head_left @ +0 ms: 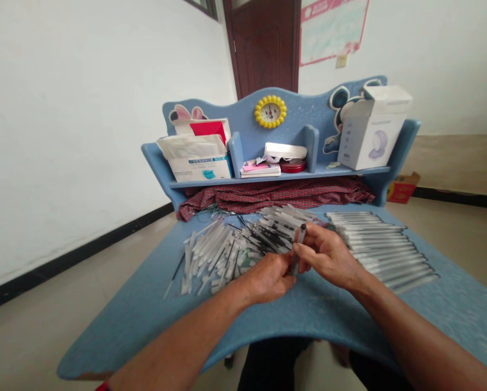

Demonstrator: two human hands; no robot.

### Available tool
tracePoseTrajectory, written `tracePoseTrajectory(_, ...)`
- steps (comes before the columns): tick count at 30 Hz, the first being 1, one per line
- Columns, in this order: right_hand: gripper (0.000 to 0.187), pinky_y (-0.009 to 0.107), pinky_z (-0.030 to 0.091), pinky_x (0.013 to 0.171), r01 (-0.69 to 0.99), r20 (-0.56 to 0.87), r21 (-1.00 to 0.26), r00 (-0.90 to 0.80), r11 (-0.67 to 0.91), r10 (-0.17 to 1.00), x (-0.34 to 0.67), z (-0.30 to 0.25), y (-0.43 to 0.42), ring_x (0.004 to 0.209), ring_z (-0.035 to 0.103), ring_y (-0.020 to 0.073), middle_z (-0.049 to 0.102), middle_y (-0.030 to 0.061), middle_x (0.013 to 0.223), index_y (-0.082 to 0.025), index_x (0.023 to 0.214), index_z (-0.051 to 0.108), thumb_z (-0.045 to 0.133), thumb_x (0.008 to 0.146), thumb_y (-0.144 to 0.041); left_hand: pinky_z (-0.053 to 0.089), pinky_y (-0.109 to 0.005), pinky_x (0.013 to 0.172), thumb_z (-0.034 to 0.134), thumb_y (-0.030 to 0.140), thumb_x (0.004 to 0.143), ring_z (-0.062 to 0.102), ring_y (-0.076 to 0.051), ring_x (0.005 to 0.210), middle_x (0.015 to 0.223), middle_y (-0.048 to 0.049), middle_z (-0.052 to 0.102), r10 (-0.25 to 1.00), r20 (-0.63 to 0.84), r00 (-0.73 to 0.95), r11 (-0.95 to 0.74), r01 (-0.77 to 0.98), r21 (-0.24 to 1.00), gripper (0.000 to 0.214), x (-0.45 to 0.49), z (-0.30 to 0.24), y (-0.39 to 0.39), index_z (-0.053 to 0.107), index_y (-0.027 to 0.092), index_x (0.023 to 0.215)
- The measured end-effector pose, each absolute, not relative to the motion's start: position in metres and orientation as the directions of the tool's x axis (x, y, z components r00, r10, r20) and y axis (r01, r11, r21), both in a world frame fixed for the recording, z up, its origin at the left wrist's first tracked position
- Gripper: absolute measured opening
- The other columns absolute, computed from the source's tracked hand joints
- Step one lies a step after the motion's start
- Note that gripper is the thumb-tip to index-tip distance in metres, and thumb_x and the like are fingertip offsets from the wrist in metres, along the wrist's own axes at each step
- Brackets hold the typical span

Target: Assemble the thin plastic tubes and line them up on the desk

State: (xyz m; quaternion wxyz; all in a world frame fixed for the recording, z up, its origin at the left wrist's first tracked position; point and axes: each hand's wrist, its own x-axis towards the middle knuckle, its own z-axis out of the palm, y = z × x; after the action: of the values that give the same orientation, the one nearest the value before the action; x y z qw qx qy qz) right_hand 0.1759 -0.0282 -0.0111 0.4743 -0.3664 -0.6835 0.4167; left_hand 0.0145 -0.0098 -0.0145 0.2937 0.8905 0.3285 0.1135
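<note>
Both my hands meet over the middle of a blue desk (pixel 178 315). My right hand (pixel 328 255) is closed round a clear pen barrel (pixel 301 234) that stands tilted upward between its fingers. My left hand (pixel 270 277) is closed on the lower end of the same pen. Just beyond the hands lies a loose heap of clear pen barrels, caps and dark refills (pixel 235 247). To the right, a neat row of assembled pens (pixel 384 247) lies side by side on the desk.
A red checked cloth (pixel 267 194) lies at the desk's back under a blue shelf (pixel 276 175) holding paper packs, a white box (pixel 371 127), a red tin and a yellow clock (pixel 270 112). A dark door and white walls stand behind.
</note>
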Motion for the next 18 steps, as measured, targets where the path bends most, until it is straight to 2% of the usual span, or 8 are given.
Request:
tracePoseTrajectory(4,0.009,0.022,0.04,0.046,0.094,0.368,-0.907,-0.297,0.411,0.881,0.1737,-0.0105,-0.0306,0.049,0.053,0.0099,0.049,-0.0054,0.058,-0.02,0.074,0.044,0.048,0.081,-0.015,0.033,-0.022,0.055,0.046,0.006,0.066,0.047,-0.011,0.055,0.058,0.0049,0.047,0.655,0.012,0.756,-0.621,0.529,0.578,0.021,0.0143,-0.0144,-0.0088,0.054,0.017,0.083)
tracePoseTrajectory(13,0.009,0.025,0.038,0.051,0.377,0.415,-0.769,-0.322,0.517,0.851,0.174,-0.0032,-0.0367,0.053,0.051,0.0118,0.052,-0.0032,0.057,-0.019,0.073,0.046,0.046,0.081,-0.016,0.034,-0.021,0.056,0.045,0.005,0.066,0.049,-0.011,0.059,0.058,0.0041,0.05,0.637,0.025,0.77,-0.638,0.509,0.578,0.017,0.0138,-0.016,-0.0077,0.053,0.017,0.075)
tracePoseTrajectory(18,0.008,0.025,0.039,0.05,0.363,0.4,-0.781,-0.334,0.508,0.854,0.1753,-0.0057,-0.0354,0.053,0.052,0.012,0.054,-0.0028,0.057,-0.02,0.075,0.046,0.047,0.083,-0.018,0.035,-0.021,0.057,0.046,0.007,0.067,0.052,-0.013,0.062,0.059,0.0036,0.053,0.655,-0.006,0.755,-0.614,0.537,0.578,0.016,0.0129,-0.0174,-0.0059,0.054,0.017,0.075)
